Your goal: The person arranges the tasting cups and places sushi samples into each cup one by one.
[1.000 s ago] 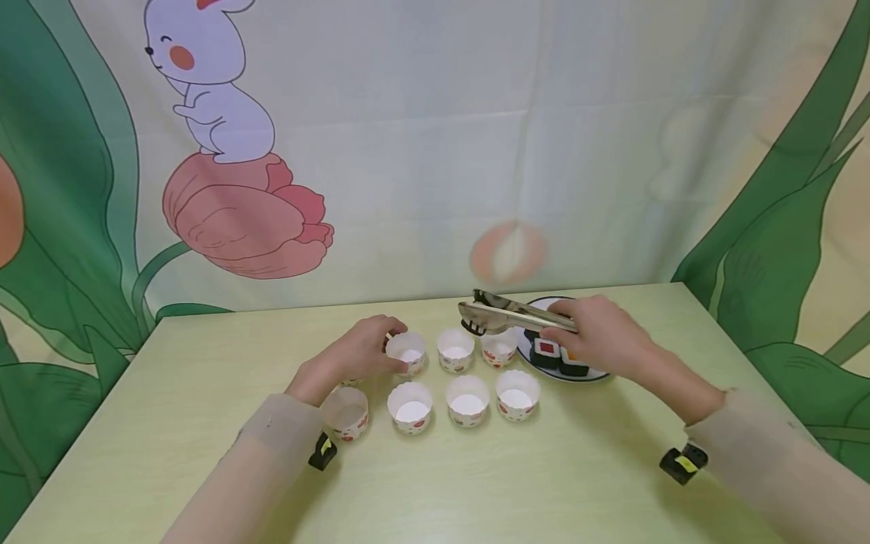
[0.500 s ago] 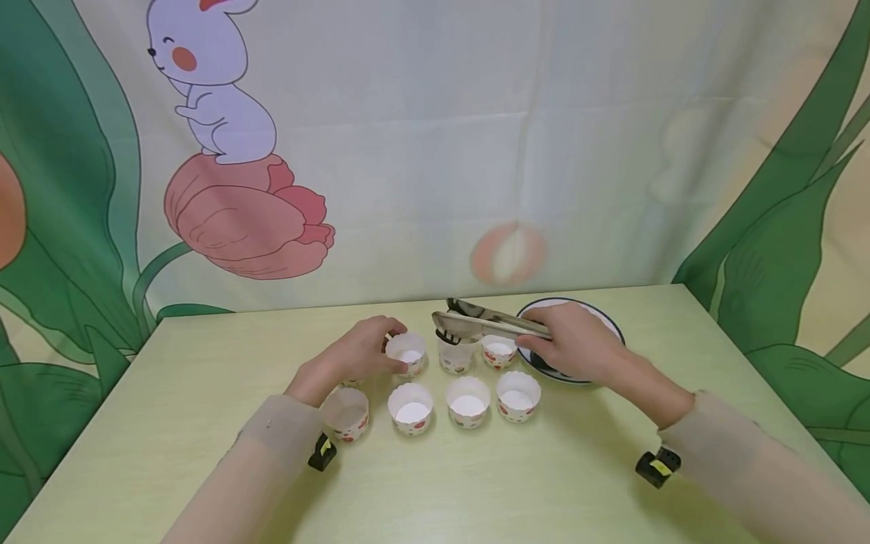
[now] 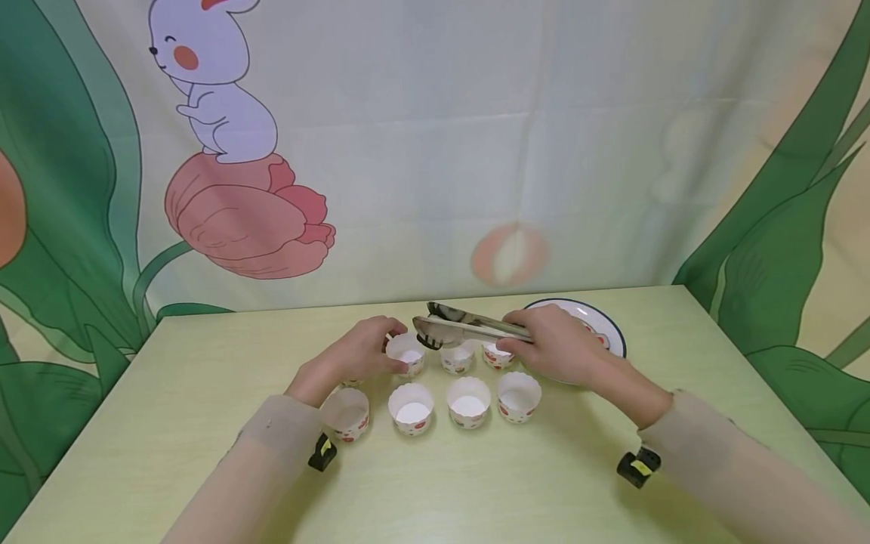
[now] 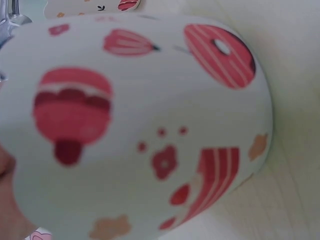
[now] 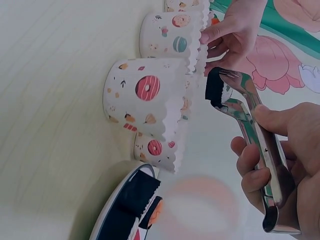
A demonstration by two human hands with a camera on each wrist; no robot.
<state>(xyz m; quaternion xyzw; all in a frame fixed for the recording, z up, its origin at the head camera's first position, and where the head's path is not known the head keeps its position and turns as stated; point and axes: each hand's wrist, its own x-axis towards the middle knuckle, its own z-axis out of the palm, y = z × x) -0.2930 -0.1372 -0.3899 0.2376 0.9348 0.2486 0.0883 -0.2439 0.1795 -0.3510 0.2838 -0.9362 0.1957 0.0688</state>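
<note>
My left hand (image 3: 353, 351) holds a white paper baking cup (image 3: 406, 353) in the back row, thumb and fingers at its sides. That cup's printed wall (image 4: 150, 110) fills the left wrist view. My right hand (image 3: 564, 344) grips metal tongs (image 3: 479, 326). A piece of sushi roll (image 5: 214, 87), dark-wrapped with white rice, sits between the tong tips. The tips hover above the back row, close to the right rim of the held cup. On the right, a plate (image 3: 615, 325) carries more sushi pieces (image 5: 137, 192), partly hidden in the head view by my right hand.
Several more paper cups stand in two rows, including a front-row cup (image 3: 411, 409) and a front-right cup (image 3: 519, 397). One back-left cup is mostly hidden by my left hand. The light table (image 3: 442, 491) ends at a printed curtain (image 3: 408, 227).
My right hand has carried the tongs leftward from beside the plate, past the back-row cups, to near the held cup. My left hand stays on the same cup.
</note>
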